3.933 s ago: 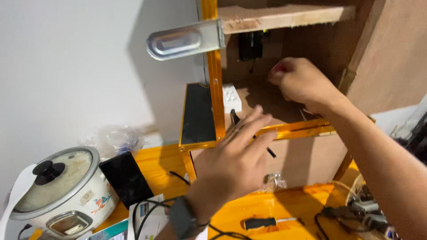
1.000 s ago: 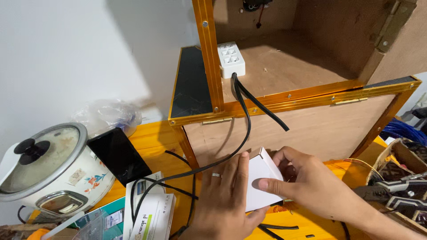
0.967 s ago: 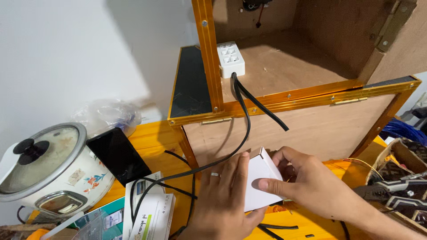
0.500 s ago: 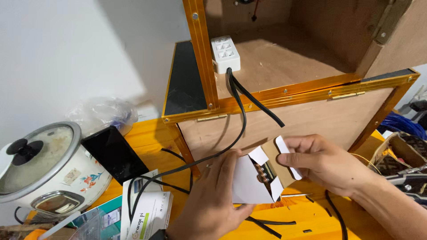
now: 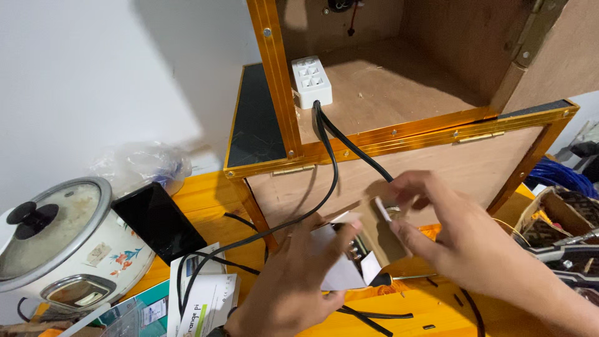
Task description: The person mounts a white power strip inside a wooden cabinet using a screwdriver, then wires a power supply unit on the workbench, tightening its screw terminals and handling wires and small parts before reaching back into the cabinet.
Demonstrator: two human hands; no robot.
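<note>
My left hand (image 5: pixel 293 287) holds a small white cardboard box (image 5: pixel 342 262) from below, low in the middle of the view. My right hand (image 5: pixel 455 243) pinches the box's open brown inner flap (image 5: pixel 382 234) between thumb and fingers. The box stands open, and something dark shows inside it. Both hands are in front of a wooden cabinet panel (image 5: pixel 437 175) with an orange metal frame.
A white power strip (image 5: pixel 311 80) lies on the cabinet shelf, and its black cables (image 5: pixel 324 181) hang down over the orange table (image 5: pixel 206 193). A rice cooker (image 5: pixel 56 237), a black phone (image 5: pixel 159 221) and a white carton (image 5: pixel 206 299) stand at the left. A screwdriver (image 5: pixel 399 278) lies under the box. Clutter fills the right edge.
The box was shut a second ago. Its flaps now stand open, with my right hand pulling the inner flap up. Both hands sit slightly higher.
</note>
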